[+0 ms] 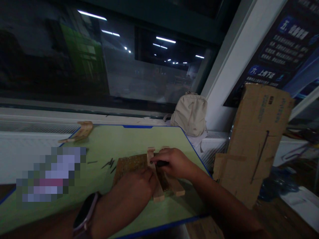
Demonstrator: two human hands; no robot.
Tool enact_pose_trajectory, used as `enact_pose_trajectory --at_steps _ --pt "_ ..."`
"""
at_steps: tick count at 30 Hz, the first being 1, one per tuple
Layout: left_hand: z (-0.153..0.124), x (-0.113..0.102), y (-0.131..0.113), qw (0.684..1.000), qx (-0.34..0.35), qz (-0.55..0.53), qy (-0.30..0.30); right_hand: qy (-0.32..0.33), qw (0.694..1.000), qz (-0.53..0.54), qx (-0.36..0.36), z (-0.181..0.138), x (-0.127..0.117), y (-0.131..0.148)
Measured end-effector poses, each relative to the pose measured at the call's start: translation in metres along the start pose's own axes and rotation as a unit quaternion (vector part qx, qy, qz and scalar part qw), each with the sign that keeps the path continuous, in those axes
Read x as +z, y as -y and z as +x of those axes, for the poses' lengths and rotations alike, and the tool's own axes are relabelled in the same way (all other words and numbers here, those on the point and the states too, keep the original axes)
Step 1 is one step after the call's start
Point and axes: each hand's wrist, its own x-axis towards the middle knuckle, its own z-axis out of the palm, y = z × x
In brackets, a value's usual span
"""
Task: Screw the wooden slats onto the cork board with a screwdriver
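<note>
A wooden frame of light slats (pixel 157 191) rests on a speckled brown board (pixel 128 164) on the green table (pixel 119 139). My left hand (pixel 134 187), a watch on its wrist, is closed over the near end of the slats and presses them down. My right hand (pixel 174 162) is closed round a small dark tool (pixel 161 163), its tip against the upper end of a slat. Several dark nails or screws (pixel 109 163) lie on the table left of the board.
A second wooden piece (pixel 81 131) lies at the table's far left corner. A beige bag (pixel 190 113) sits on the sill behind. A large cardboard box (pixel 256 142) leans at the right. A dark window runs along the back.
</note>
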Motion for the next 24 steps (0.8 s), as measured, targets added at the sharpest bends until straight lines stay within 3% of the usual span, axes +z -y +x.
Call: enact_pose_trajectory --at_steps 9,14,18,21,24 --pt "0.006 -0.008 -0.004 0.998 -0.017 0.058 0.029 0.034 0.999 -0.012 -0.015 -0.002 -0.003 0.004" --pt "0.007 -0.012 -0.006 0.995 -0.018 0.077 0.056 -0.050 0.987 0.152 0.011 -0.006 -0.010 0.001" --pt "0.004 -0.010 -0.004 0.997 -0.013 0.065 0.047 -0.150 0.928 0.339 0.041 -0.014 -0.021 -0.010" --pt "0.003 -0.008 -0.003 0.996 -0.012 0.077 0.048 -0.203 0.857 0.473 0.025 -0.016 -0.023 -0.020" --pt "0.004 -0.011 -0.004 0.993 -0.015 0.098 0.063 -0.252 0.807 0.533 0.025 -0.012 -0.022 -0.024"
